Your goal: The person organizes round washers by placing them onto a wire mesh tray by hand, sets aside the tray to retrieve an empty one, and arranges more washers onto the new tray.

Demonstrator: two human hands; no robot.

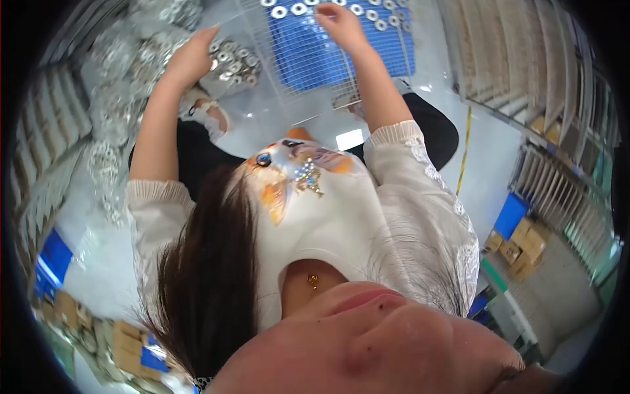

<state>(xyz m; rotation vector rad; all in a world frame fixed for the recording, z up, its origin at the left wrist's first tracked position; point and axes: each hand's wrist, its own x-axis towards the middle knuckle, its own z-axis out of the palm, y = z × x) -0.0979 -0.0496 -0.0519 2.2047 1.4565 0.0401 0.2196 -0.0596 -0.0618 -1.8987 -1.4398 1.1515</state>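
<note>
My left hand (190,59) reaches forward beside a heap of metallic rings (233,65) in clear plastic. Its index finger and thumb are apart, and I see nothing between them. Over a blue panel (298,62) under a wire grid rack (308,39), my right hand (342,26) has thumb and fingers curled close together. Whatever lies at those fingertips is too small to make out. White ring-shaped pieces (380,25) lie in rows along the far part of the rack, on both sides of my right hand.
Clear bags of shiny parts (115,59) cover the floor at my left. Stacked racks (518,52) stand along the right, others (49,105) along the left. A yellow line (464,151) runs over the floor. Cardboard boxes (525,246) sit behind on the right.
</note>
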